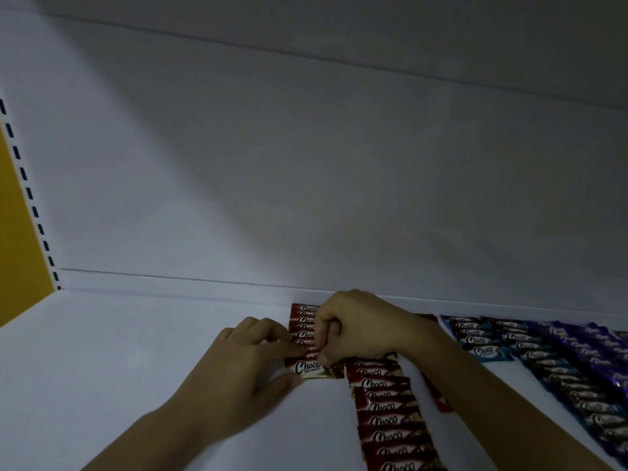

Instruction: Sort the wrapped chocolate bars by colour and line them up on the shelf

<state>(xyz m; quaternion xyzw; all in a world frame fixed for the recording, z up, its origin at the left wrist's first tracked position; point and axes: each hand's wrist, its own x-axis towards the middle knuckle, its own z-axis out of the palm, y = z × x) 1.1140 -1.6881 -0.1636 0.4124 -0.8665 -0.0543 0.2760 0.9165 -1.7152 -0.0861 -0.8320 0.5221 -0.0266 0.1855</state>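
On the white shelf [142,351], a row of red Choco bars [302,321] runs from the back wall toward me. Its front bar [311,368] is pinched at its left end by my left hand [251,362] and at its top right by my right hand [353,324]. A second red row [387,413] lies just to the right, running to the bottom edge. Farther right lie light blue bars [479,338], a dark blue row [557,379] and purple bars [598,345]. My right forearm hides part of another red bar [438,399].
The white back wall [306,164] rises behind the rows. A yellow side panel [20,232] with a slotted upright closes the shelf on the left. Bare shelf surface stretches left of the red rows.
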